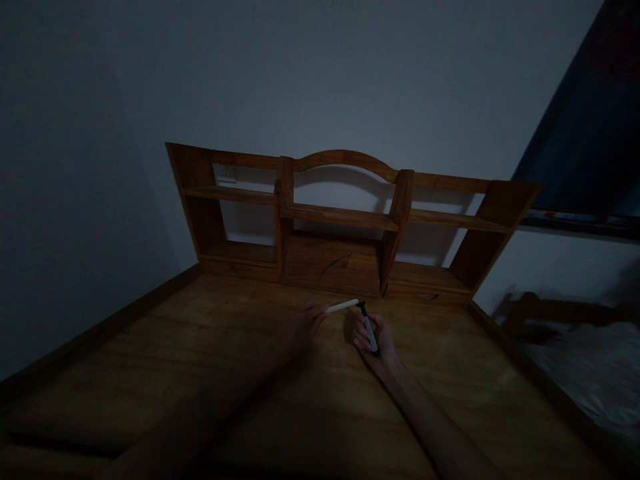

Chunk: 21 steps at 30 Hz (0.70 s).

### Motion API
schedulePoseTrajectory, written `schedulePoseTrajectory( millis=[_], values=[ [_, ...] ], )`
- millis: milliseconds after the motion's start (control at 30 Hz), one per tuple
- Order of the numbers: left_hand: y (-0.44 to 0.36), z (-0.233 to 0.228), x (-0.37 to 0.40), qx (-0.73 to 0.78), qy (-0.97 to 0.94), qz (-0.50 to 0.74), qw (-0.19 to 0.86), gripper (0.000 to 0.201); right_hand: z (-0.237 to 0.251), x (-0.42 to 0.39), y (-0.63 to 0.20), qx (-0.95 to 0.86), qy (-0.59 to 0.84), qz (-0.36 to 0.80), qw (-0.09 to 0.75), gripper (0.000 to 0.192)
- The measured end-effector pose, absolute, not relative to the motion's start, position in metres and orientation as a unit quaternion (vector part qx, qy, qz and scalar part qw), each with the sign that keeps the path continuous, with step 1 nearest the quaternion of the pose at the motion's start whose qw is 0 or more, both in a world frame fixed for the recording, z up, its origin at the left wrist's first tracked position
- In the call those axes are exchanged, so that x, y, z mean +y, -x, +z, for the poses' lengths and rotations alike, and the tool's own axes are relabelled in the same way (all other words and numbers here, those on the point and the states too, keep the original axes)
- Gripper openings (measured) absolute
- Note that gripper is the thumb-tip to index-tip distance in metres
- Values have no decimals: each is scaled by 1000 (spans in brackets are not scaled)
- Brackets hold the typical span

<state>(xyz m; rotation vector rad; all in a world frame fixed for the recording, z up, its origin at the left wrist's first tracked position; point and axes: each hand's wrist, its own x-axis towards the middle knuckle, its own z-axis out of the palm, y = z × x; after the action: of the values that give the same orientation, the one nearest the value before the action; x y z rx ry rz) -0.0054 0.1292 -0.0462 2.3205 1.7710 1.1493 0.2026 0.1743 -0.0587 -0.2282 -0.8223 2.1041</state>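
My left hand is closed around the near end of a slim white stick, which points to the right. In my right hand lies a small grey-and-black handled tool, tilted, with its dark head up and its lower end against the palm. Fingers curl around its handle. The stick's far tip meets or sits right beside the tool's head; I cannot tell whether they touch. Both hands are above the wooden desk. Dim light hides the exact kind of both held things.
A wooden shelf unit with several compartments stands along the desk's back edge, against a pale wall. A dark curtain hangs at the right. Below it, pale bedding lies beside the desk's right edge.
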Motion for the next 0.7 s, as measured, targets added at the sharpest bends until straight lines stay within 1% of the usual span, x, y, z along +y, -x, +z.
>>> schedulePoseTrajectory(
  millis=[100,300,400,533,700],
  values=[
    [5,-47,131,557,-743,372,0,37,-57,173,-203,-323,93,842,423,23],
    [4,-47,129,545,-764,345,3,35,-58,173,-202,-324,83,846,415,23],
    [5,-48,129,552,-756,352,12,35,-60,174,-202,-327,81,850,406,24],
    [5,-47,129,550,-746,375,-3,37,-59,175,-202,-333,71,851,400,25],
    [4,-43,127,543,-768,340,1,37,-56,172,-202,-331,70,860,381,26]
  ],
)
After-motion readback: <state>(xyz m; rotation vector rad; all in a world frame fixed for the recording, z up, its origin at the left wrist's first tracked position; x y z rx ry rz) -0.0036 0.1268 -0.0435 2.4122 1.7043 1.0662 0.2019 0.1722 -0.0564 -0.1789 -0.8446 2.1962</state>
